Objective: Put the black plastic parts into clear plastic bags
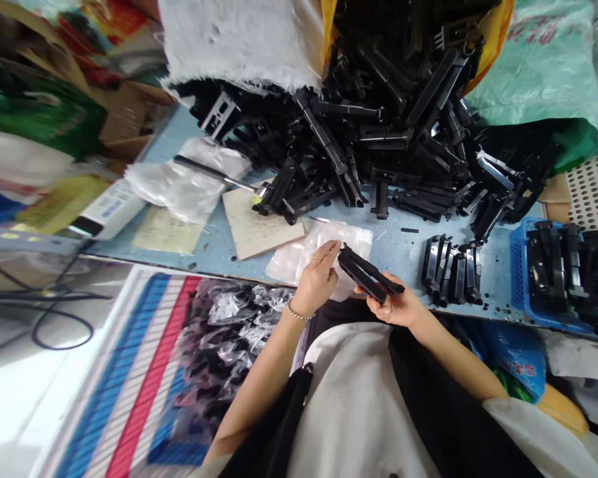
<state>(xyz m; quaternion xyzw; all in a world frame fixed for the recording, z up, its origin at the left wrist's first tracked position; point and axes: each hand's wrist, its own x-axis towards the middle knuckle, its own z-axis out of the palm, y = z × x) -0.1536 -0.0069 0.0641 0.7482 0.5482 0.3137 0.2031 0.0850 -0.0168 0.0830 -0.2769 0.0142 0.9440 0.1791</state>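
Note:
My right hand (396,302) grips a long black plastic part (366,273) by its near end, fingers wrapped beneath it. The part is slotted along its length and tilts up toward the left. Close to its far end is my left hand (316,282), with a ring and a beaded bracelet; its fingers are pressed together, and whatever they may hold is too small to make out. Thin clear plastic bags (299,255) lie on the blue table (393,239) below and behind this hand.
A large heap of black parts (329,139) spills from a sack (244,40). Several parts (451,269) stand in a row at right, beside a blue basket (518,265) of more. A screwdriver (214,174) rests near a beige board (256,222). Below left, a striped crate (144,372) holds bagged parts.

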